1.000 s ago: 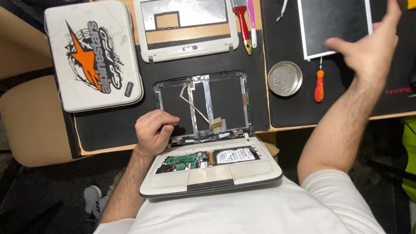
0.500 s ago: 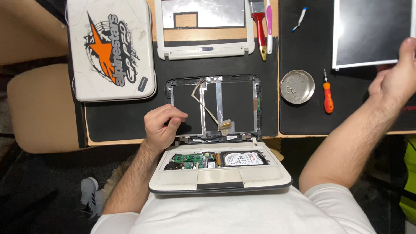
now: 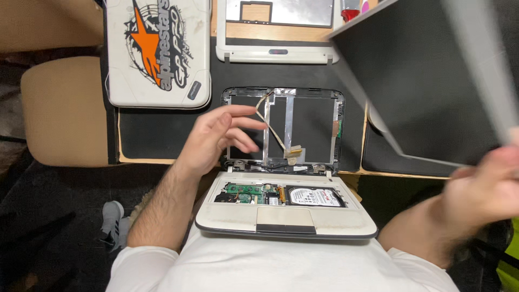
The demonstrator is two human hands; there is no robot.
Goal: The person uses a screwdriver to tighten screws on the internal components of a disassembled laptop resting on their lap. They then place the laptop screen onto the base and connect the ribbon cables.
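A small white laptop base rests on my lap with its green circuit board and hard drive exposed. Its empty screen lid lies open flat on the black mat, with a ribbon cable across it. My left hand hovers over the lid's left edge, fingers spread, holding nothing. My right hand, blurred at the right edge, grips a dark flat screen panel and holds it tilted in the air above the right side of the desk.
A white laptop cover with an orange star sticker lies at the back left. A white bezel frame lies at the back centre. A beige chair seat stands left of the desk.
My right hand has taken the screen panel off the desk and lifted it towards me. My left hand has risen from the hinge and opened its fingers.
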